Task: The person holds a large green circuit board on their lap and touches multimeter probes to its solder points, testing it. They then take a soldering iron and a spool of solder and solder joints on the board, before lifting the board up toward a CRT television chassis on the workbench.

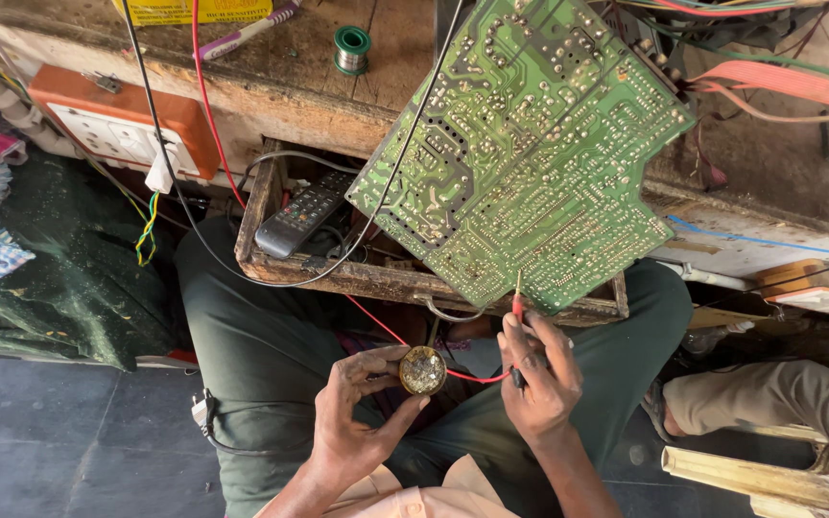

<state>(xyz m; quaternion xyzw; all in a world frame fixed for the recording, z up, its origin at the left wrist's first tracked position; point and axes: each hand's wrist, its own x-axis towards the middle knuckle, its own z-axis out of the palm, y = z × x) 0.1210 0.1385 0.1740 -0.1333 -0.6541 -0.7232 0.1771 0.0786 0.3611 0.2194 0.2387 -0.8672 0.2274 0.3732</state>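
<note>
Over our worn wooden bench (280,91), our left hand (362,412) pinched a round tin (423,370) while our right hand (539,374) gripped a red probe (517,305) touching the green circuit board (530,144).

Worn wood, glossy board, dull metal

At 1 o'clock the green board (530,153) looks glossy, dotted with shiny metal solder; the bench (280,86) and drawer (357,280) at 11 are rough, scuffed wood. The left hand (362,417) holds a round tin (422,370) of tarnished metal, crusty inside. The remote (304,213) is matt black plastic; the trousers (261,355) at 7 are matt cloth.
</note>
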